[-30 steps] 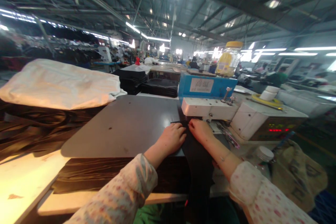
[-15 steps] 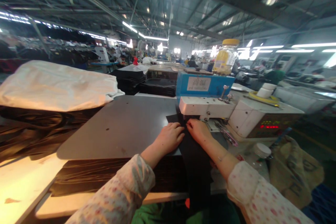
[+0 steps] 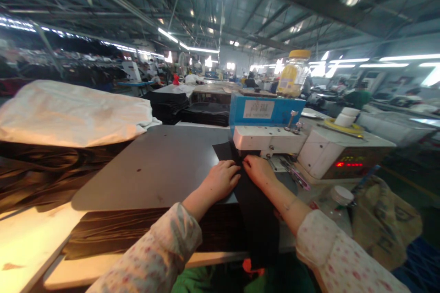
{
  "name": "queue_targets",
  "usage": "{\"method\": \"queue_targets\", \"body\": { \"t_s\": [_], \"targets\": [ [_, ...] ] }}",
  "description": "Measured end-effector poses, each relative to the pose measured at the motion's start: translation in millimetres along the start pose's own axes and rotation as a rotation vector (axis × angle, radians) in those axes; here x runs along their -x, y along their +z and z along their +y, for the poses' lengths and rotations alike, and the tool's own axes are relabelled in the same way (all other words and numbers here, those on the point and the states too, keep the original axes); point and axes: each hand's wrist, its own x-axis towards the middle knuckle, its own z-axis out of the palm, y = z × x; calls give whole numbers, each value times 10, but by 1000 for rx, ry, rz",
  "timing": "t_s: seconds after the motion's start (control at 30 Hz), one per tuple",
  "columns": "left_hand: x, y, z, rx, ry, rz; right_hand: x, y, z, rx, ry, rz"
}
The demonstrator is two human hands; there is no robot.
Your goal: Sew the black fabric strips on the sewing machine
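A long black fabric strip (image 3: 258, 210) runs from under the front of a white machine head (image 3: 268, 138) down over the table edge. My left hand (image 3: 222, 176) lies on the strip's left side, palm down, its fingers stretched out and slightly bent. On the right edge of the strip, close under the machine head, my right hand (image 3: 256, 168) has its fingers curled together and pinches the fabric; the fingertips are partly hidden. The strip's far end bends left onto a grey metal plate (image 3: 165, 165).
Dark fabric stacks (image 3: 151, 231) lie under the plate. A white cloth (image 3: 75, 112) covers another pile at left. Right of the machine stand a control box (image 3: 347, 162), pink-handled scissors (image 3: 299, 178) and a white-lidded jar (image 3: 342, 196). A yellow-lidded jar (image 3: 293, 75) tops the blue housing (image 3: 237, 110).
The black strip has moved forward: its far end reaches further up and left on the plate, and its near end hangs less low. Both hands keep nearly the same place.
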Motion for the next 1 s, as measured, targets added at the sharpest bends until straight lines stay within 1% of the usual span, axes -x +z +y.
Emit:
{"method": "queue_targets", "body": {
  "t_s": [0.53,0.77,1.0],
  "targets": [
    [-4,-6,1,13,0,3,10,-1,-3,8,3,5],
    [-7,-9,10,15,-6,-9,6,29,10,8,-15,31],
    [-3,6,-8,11,0,-9,17,0,-6,17,-4,-1]
  ]
}}
